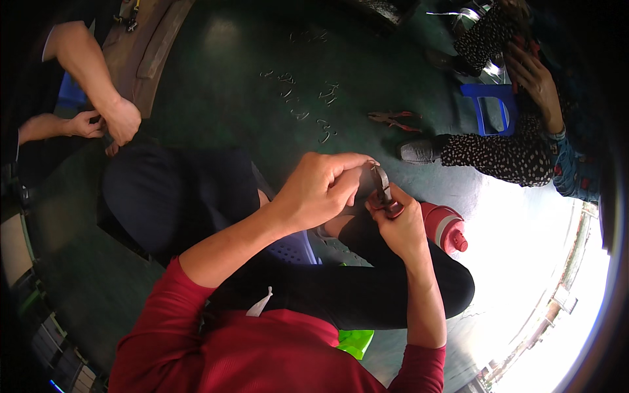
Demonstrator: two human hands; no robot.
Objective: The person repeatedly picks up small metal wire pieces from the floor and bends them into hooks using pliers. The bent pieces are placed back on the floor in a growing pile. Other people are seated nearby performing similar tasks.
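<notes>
While the right hand [401,226] is closing around the red grips of the pliers [383,190], above the person's knee, the left hand [324,183] is curling over their jaws, pinching something too small to tell. Stiff, fairly light steel; the grips look like the safest hold.

I log the pliers [384,194] as dull dark metal at the head with glossy red plastic grips. The floor [229,78] looks like smooth green coating with a soft sheen; small bent wire pieces [325,95] on it glint as bare metal. The bottle [445,226] reads as glossy red plastic. My sleeves [196,314] are matt red knit cloth. The stool [488,108] appears to be shiny blue plastic. The plank [147,46] is rough brown wood.
</notes>
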